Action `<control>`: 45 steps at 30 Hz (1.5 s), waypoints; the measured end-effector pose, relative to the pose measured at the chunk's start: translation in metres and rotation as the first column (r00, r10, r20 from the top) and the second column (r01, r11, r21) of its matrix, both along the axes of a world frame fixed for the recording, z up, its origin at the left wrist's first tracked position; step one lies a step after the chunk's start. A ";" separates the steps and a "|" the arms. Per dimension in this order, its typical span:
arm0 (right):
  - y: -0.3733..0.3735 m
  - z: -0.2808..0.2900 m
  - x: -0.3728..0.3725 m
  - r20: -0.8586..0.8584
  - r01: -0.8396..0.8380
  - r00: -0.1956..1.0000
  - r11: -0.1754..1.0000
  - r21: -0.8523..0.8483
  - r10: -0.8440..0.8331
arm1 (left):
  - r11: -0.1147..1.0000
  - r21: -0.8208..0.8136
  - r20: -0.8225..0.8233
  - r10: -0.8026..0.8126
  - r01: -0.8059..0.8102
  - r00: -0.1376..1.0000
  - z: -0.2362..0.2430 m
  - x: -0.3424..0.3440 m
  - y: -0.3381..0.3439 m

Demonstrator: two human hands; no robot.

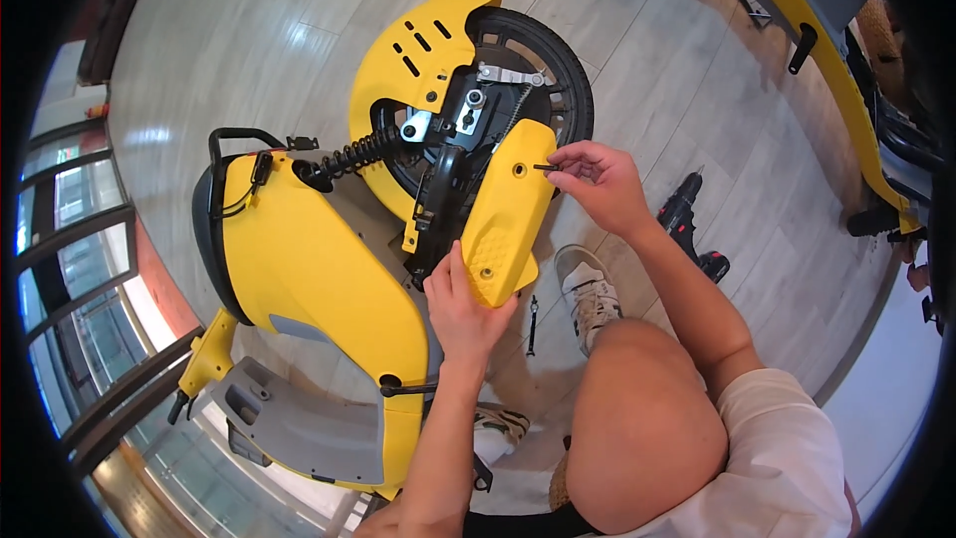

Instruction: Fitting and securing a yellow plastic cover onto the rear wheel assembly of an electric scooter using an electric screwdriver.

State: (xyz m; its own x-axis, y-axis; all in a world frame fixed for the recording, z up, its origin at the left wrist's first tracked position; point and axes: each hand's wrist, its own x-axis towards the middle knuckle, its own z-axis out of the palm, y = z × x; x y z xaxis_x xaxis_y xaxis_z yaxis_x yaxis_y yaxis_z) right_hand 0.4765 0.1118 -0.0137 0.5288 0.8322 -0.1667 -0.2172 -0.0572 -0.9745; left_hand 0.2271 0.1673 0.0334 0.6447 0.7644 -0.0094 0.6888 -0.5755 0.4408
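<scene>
A bent knee (647, 418) fills the foreground. Left hand (460, 307) grips the yellow cover (508, 209) against the scooter's rear wheel (558, 80); right hand (602, 182) pinches a screw (544, 167) near its upper hole. Best hold the cover steady and feed the screw straight.

Pale wood-plank floor (299, 20) is carrying your yellow scooter (299, 279) lying on its side; black wrench (533, 324) and dark power drill (687, 224) are lying beside your shoe (590, 291).

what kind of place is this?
Likely a scooter repair or assembly shop, indoors. A yellow electric scooter lies on its side on the grey plank floor, a black cordless drill and a small wrench lie nearby, and another yellow frame stands beyond.
</scene>
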 end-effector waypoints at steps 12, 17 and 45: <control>-0.001 0.022 0.002 0.501 -0.029 0.858 0.984 -0.178 0.115 | 0.989 0.076 -0.084 -0.117 0.123 0.990 0.005 0.001 0.005; 0.000 0.019 0.005 0.523 -0.096 0.837 0.983 -0.154 0.164 | 0.987 0.089 -0.126 -0.122 0.134 0.984 0.007 -0.002 0.011; 0.012 0.040 0.023 0.518 -0.139 0.838 0.985 -0.107 0.174 | 0.976 0.133 -0.073 -0.165 0.174 0.984 0.023 0.003 0.028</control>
